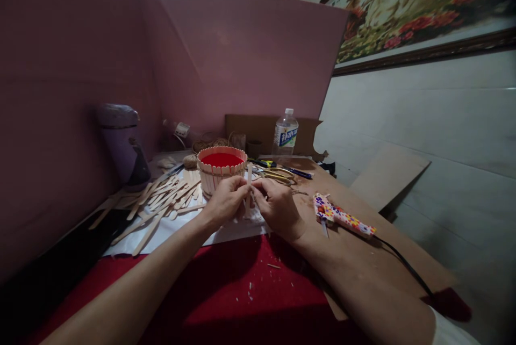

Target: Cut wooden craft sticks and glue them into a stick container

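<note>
My left hand [226, 201] and my right hand [277, 207] meet at the middle of the table, both pinched on one upright wooden craft stick [249, 178]. Just behind the stick stands a round red container [222, 161] whose wall is clad in wooden sticks. A heap of loose wooden sticks [161, 200] lies to the left of my left hand on white paper [189, 232]. A flower-patterned glue gun [342, 217] rests on the brown board to the right of my right hand.
Yellow-handled scissors [278, 174], a blue pen [298, 172] and a plastic water bottle [285, 133] sit behind. A purple jar [119, 138] stands at the left by the pink wall. The glue gun's black cord [407, 267] trails right. Red cloth [226, 291] covers the near table.
</note>
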`<act>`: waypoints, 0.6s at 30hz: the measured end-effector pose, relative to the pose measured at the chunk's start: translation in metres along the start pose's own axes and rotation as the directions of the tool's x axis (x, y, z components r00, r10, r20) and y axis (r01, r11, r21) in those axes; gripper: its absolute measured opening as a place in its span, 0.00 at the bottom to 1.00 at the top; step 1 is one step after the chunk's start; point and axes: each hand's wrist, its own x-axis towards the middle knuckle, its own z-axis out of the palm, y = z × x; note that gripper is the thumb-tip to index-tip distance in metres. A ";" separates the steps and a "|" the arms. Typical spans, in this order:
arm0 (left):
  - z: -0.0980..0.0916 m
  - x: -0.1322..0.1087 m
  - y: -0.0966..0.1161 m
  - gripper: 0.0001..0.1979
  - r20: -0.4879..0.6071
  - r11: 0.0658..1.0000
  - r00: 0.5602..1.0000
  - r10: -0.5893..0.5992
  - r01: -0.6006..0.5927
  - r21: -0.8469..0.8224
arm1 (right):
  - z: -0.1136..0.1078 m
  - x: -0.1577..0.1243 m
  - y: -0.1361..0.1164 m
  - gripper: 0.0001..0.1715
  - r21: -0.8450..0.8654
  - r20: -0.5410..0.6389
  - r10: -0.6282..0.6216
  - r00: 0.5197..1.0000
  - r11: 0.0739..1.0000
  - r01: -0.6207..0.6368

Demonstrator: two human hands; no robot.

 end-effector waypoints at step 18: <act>-0.001 0.001 -0.004 0.06 0.005 0.991 0.997 -0.079 0.079 -0.104 | -0.003 0.012 0.020 0.11 -0.051 -0.168 0.341 0.925 0.934 -0.354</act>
